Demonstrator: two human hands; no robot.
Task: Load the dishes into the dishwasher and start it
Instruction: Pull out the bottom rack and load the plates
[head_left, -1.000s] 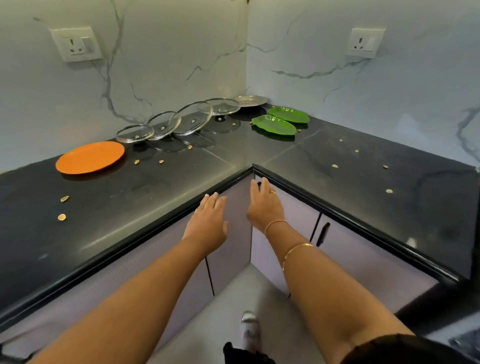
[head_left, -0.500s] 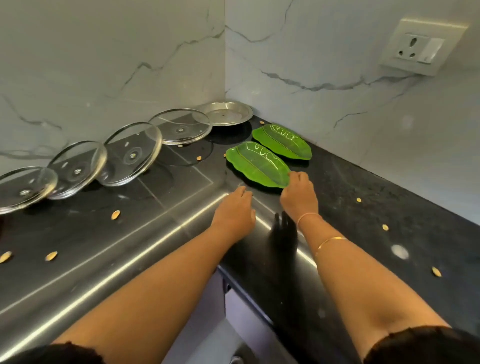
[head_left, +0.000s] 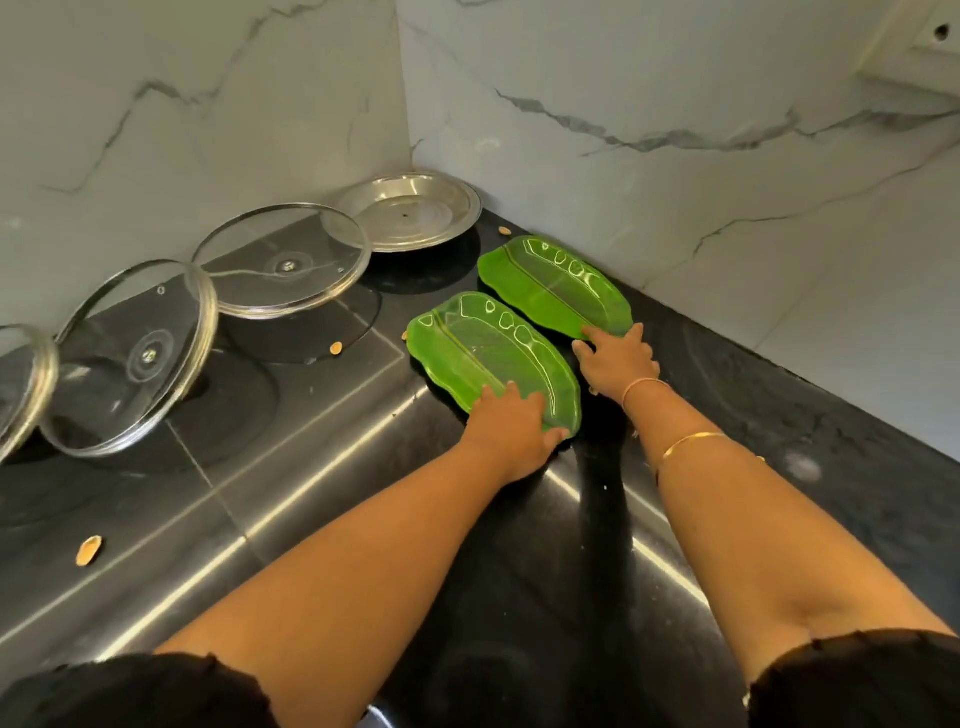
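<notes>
**Grabbing two plates at once, anyone else nervous?**

Standing right by the corner here. The left hand (head_left: 511, 428) has the near end of the nearer leaf plate (head_left: 483, 348): fingers laid over the top, thumb hooked at the rim. The right hand (head_left: 618, 358) is looser. Its fingertips just touch the end of the farther leaf plate (head_left: 550, 283), and nothing is wrapped round it yet as far as I can see. Both green plates lie flat on the black surface (head_left: 831, 441), side by side, close to the marble wall (head_left: 727, 156). No dishwasher in sight, so loading hasn't really begun.

My worries:

- Those plates are long and glossy. Lifted by one end only, they could tip and slide out of a thin pinch.
- The steel plate (head_left: 415, 210) and the leaning glass lids (head_left: 283, 260) sit just beyond the plates, so a swinging plate tip might knock them.
- Shell bits (head_left: 89, 550) are scattered about, and dragging a plate over them could scratch it or carry grit along.
</notes>
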